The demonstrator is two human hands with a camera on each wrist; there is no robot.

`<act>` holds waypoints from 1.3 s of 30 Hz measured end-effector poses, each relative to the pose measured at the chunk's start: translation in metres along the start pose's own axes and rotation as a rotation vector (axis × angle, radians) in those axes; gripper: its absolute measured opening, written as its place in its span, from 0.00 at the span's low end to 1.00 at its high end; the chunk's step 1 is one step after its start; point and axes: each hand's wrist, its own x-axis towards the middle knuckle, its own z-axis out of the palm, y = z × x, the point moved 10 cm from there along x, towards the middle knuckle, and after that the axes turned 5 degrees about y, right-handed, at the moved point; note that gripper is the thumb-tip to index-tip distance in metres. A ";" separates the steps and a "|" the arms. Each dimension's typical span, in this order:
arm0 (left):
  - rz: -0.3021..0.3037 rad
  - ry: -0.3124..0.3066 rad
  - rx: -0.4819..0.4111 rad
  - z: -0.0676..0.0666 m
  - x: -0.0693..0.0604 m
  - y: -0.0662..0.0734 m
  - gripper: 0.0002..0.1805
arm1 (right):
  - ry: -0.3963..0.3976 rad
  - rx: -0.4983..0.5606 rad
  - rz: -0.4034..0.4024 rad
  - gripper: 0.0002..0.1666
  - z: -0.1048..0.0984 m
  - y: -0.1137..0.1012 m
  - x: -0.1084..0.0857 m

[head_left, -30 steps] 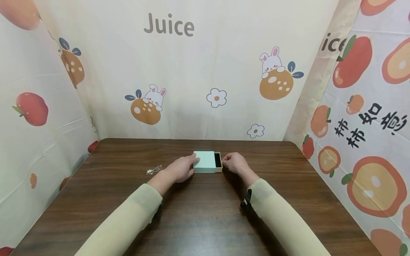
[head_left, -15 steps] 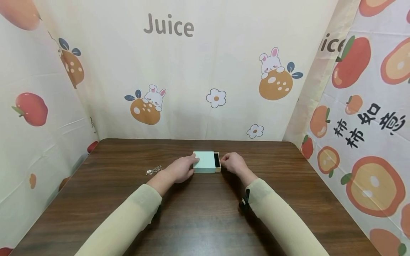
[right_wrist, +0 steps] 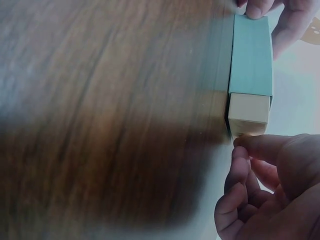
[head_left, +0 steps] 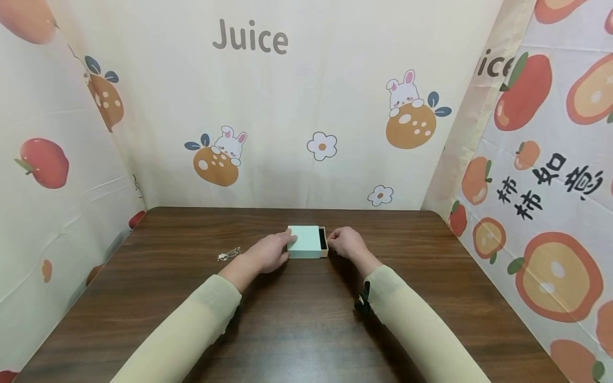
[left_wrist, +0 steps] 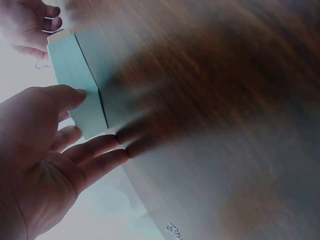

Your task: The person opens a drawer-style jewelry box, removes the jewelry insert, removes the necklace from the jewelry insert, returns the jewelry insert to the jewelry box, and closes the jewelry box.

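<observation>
A mint-green slide box [head_left: 305, 238] lies flat on the table, its cream drawer [right_wrist: 248, 107] sticking out a little on the right. A dark lining shows in the gap from above. My left hand [head_left: 268, 252] grips the sleeve's left end, thumb on top; two of its fingers stretch past the box in the left wrist view. At the drawer's outer end, my right hand [head_left: 348, 243] has thumb and forefinger pinched together against it, other fingers curled. What exactly sits between those tips is hidden. Left of my left hand lies a small silvery chain [head_left: 229, 254].
The dark wood-grain table [head_left: 306, 319] extends around both forearms, with its far edge just beyond the box. Behind it hangs a printed cream curtain [head_left: 268, 106], and more printed cloth [head_left: 570, 213] closes off the right side.
The drawer has slid slightly left into the sleeve, so less of it shows. My right hand has moved left along with it, while my left hand keeps its grip.
</observation>
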 end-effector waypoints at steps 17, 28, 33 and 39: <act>0.028 0.021 -0.035 0.004 0.004 -0.010 0.31 | -0.006 0.011 0.009 0.11 0.004 -0.003 0.006; -0.001 -0.001 -0.026 0.004 0.006 -0.009 0.31 | -0.018 0.020 0.004 0.11 0.007 -0.007 0.005; 0.006 0.006 -0.017 0.006 0.006 -0.012 0.31 | -0.029 0.041 0.012 0.11 0.009 -0.008 0.004; -0.008 -0.007 -0.020 0.000 0.002 -0.003 0.31 | -0.029 0.048 0.004 0.11 0.011 -0.011 0.005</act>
